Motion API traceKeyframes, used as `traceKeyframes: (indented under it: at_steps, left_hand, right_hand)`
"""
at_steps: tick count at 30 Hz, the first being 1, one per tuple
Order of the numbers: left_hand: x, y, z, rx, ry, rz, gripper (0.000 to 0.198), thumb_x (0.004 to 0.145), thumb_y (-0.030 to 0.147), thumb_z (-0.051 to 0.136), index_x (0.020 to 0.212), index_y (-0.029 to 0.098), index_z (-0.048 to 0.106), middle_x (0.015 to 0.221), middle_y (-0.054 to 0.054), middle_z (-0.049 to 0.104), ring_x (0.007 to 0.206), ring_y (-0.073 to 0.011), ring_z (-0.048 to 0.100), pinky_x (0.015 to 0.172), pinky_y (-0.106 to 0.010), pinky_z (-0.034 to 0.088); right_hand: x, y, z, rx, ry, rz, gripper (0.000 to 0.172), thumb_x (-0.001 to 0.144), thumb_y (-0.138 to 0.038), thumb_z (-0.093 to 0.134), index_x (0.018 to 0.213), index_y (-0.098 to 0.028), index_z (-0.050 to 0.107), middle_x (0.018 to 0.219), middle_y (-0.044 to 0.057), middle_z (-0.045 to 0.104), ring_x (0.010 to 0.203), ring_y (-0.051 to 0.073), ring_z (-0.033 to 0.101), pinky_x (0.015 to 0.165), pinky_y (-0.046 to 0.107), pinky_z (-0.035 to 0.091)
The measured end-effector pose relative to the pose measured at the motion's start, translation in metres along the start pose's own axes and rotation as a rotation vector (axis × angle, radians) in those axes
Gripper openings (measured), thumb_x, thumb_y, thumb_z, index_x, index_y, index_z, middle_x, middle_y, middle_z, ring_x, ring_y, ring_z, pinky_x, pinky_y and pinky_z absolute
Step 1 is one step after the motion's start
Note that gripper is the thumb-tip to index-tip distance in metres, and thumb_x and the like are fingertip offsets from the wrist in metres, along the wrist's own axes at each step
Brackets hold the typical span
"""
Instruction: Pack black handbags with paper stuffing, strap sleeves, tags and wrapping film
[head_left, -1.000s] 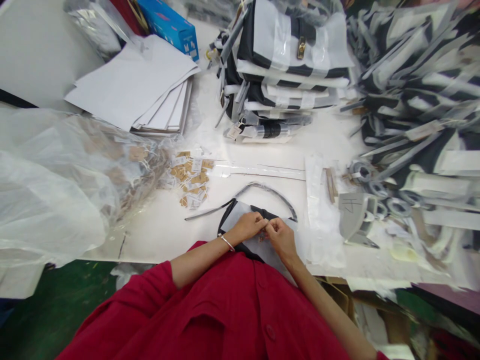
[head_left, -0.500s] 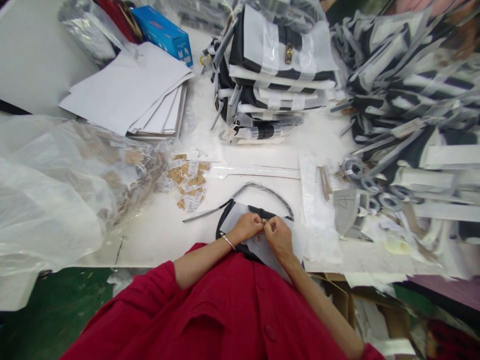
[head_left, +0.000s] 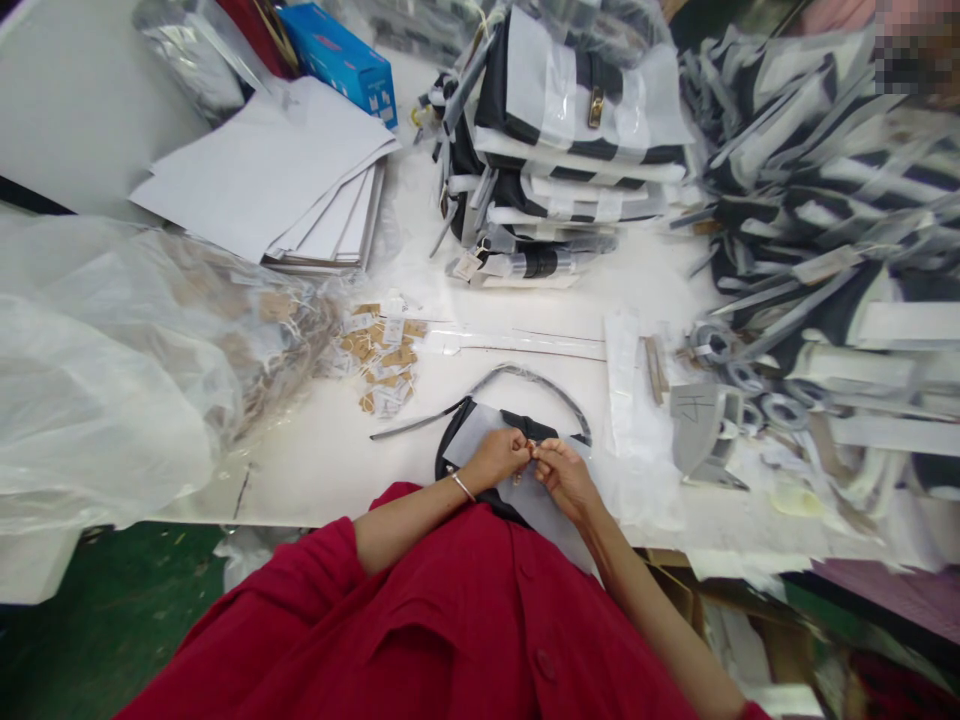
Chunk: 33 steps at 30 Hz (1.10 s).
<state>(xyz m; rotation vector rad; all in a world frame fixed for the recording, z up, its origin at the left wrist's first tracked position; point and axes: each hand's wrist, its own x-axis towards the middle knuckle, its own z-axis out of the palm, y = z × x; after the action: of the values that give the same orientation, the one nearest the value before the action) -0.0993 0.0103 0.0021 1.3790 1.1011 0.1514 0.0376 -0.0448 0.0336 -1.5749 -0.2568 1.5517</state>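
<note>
A black handbag (head_left: pixel 457 425) with whitish sheets over it lies at the table's front edge, against my red shirt. Its wrapped strap (head_left: pixel 559 385) arches out behind it on the tabletop. My left hand (head_left: pixel 501 455), with a bracelet at the wrist, is closed in a pinch above the bag's middle. Touching or nearly touching it, my right hand (head_left: pixel 562 475) is also pinched, its fingers at the bag's small metal clasp. Whatever lies between the fingertips is too small to make out.
Behind the bag rises a stack of wrapped handbags (head_left: pixel 585 110). Tan and white tags (head_left: pixel 382 355), white sheets (head_left: pixel 277 160) and a large plastic bag (head_left: pixel 97 370) lie left. More bags (head_left: pixel 817 180), a tape dispenser (head_left: pixel 697 430) and tape rolls (head_left: pixel 784 408) crowd the right.
My right hand's fingers have shifted and extended a little toward my left hand, which keeps its pinch. The whole view has moved slightly.
</note>
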Motion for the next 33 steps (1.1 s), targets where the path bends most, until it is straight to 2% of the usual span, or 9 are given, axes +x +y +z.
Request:
traceKeyframes:
  at_steps: [4,9,12,18,21,25,27,30,33]
  left_hand:
    - [-0.003,-0.001,0.001,0.146,0.060,0.043,0.018,0.085,0.031,0.050,0.080,0.017,0.061,0.071,-0.001,0.066,0.064,-0.0146,0.058,0.061,-0.025,0.040]
    - [-0.007,-0.001,0.002,0.302,0.092,0.107,0.015,0.089,0.025,0.046,0.084,0.017,0.059,0.079,-0.004,0.067,0.072,-0.0166,0.060,0.065,-0.026,0.041]
    - [-0.008,-0.002,0.004,0.342,0.102,0.110,0.016,0.091,0.024,0.044,0.086,0.017,0.058,0.082,-0.006,0.068,0.076,-0.0178,0.061,0.068,-0.027,0.042]
    - [-0.008,-0.003,0.006,0.289,0.097,0.139,0.017,0.091,0.028,0.047,0.085,0.018,0.058,0.075,-0.003,0.066,0.072,-0.0179,0.061,0.067,-0.027,0.042]
    - [-0.008,-0.004,0.006,0.280,0.106,0.136,0.019,0.091,0.030,0.048,0.082,0.018,0.059,0.071,-0.002,0.065,0.068,-0.0169,0.060,0.065,-0.027,0.040]
    - [-0.006,-0.007,0.009,0.299,0.111,0.124,0.015,0.089,0.027,0.050,0.080,0.018,0.059,0.071,-0.002,0.065,0.067,-0.0158,0.058,0.063,-0.026,0.038]
    - [-0.006,-0.008,0.010,0.310,0.118,0.127,0.014,0.088,0.026,0.051,0.079,0.018,0.058,0.072,-0.002,0.065,0.067,-0.0158,0.057,0.062,-0.026,0.037]
    - [-0.006,-0.008,0.011,0.334,0.128,0.122,0.015,0.088,0.028,0.052,0.079,0.018,0.058,0.073,-0.003,0.065,0.068,-0.0165,0.058,0.062,-0.027,0.037]
    - [-0.007,-0.006,0.011,0.349,0.123,0.104,0.012,0.087,0.027,0.054,0.079,0.018,0.057,0.074,-0.003,0.065,0.069,-0.0169,0.058,0.062,-0.027,0.037]
  right_hand:
    - [0.002,-0.005,0.002,-0.295,0.025,0.011,0.035,0.061,-0.042,0.076,0.080,-0.019,0.056,0.059,-0.003,0.061,0.054,0.013,0.059,0.050,0.025,0.051]
    - [0.007,-0.011,0.006,-0.772,0.113,-0.031,0.035,0.066,-0.050,0.073,0.071,-0.021,0.053,0.051,-0.004,0.059,0.047,0.015,0.059,0.040,0.022,0.044]
    - [0.012,-0.014,0.008,-0.963,0.101,-0.023,0.032,0.078,-0.049,0.063,0.067,-0.021,0.052,0.050,-0.003,0.060,0.047,0.015,0.059,0.043,0.022,0.042]
    - [0.011,-0.037,0.014,-1.493,-0.018,-0.245,0.029,0.088,-0.038,0.058,0.065,-0.020,0.057,0.057,0.001,0.061,0.061,0.016,0.061,0.058,0.024,0.038]
    - [0.009,-0.045,0.013,-1.537,-0.107,-0.215,0.025,0.089,-0.030,0.053,0.067,-0.020,0.059,0.059,0.000,0.061,0.060,0.014,0.060,0.058,0.024,0.036]
    - [0.010,-0.045,0.012,-1.498,-0.088,-0.188,0.022,0.086,-0.027,0.053,0.065,-0.021,0.059,0.057,0.000,0.062,0.060,0.015,0.061,0.057,0.023,0.036]
    - [0.010,-0.045,0.014,-1.562,-0.063,-0.202,0.020,0.083,-0.026,0.054,0.065,-0.020,0.061,0.060,0.002,0.065,0.065,0.017,0.064,0.059,0.024,0.038]
    - [0.010,-0.047,0.021,-1.742,-0.057,-0.236,0.017,0.082,-0.023,0.053,0.074,-0.018,0.068,0.076,0.010,0.072,0.077,0.022,0.068,0.065,0.027,0.042]
    - [0.014,-0.048,0.023,-1.851,-0.051,-0.183,0.017,0.079,-0.022,0.056,0.082,-0.015,0.071,0.089,0.017,0.073,0.087,0.026,0.069,0.070,0.030,0.046]
